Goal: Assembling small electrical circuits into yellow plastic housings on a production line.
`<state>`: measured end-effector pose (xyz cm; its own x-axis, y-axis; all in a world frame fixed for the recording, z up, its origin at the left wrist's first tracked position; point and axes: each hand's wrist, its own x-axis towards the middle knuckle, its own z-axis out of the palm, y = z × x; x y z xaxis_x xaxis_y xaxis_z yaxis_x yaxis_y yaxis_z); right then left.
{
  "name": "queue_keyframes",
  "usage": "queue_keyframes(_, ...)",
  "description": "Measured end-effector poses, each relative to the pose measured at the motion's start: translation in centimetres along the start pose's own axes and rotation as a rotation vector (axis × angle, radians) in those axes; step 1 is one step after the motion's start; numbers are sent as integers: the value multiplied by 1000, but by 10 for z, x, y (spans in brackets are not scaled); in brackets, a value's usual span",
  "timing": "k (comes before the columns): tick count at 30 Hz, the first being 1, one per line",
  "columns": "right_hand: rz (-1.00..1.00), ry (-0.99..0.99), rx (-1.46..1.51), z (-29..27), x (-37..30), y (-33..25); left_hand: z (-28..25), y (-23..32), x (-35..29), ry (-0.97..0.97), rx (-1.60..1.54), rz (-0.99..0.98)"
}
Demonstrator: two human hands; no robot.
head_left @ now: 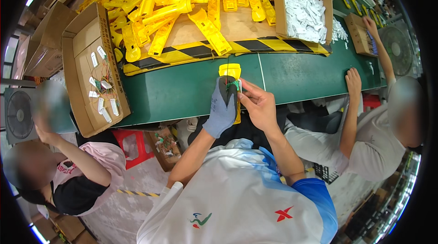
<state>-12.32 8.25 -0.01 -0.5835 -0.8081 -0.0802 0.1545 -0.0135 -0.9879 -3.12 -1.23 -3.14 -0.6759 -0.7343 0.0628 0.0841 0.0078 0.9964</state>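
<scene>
Over the near edge of the green table, my left hand (221, 111) wears a grey-blue glove with dark fingers and is closed around a long yellow plastic shell (230, 70). The shell's wide end points away from me; its lower part shows below the glove. A small green circuit board (234, 84) sits at the shell, beside the gloved fingers. My bare right hand (259, 107) pinches a small white part (240, 85) against the shell's right side. The fingers partly hide how the board and the white part sit in the shell.
Yellow shells (153, 0) are heaped behind a black-and-yellow striped edge (182, 61). A cardboard box (282, 7) of white parts stands right of them. At left, a shallow cardboard tray (75, 66) holds white pieces with wires. Co-workers sit on both sides, one hand (353, 81) at the table.
</scene>
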Motion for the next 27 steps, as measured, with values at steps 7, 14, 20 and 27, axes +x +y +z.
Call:
queue_keyframes(7,-68,20,17,0,2,10,0,-4,-2,38,-3,26)
queue_keyframes(14,-134,43,-34,1,1,6,1,-6,0,30,42,79)
queue_keyframes(20,-347,31,-448,-4,2,-2,9,-3,-4,94,58,95)
queue_keyframes(27,-127,36,-118,-3,-1,11,6,-19,-8,54,65,184)
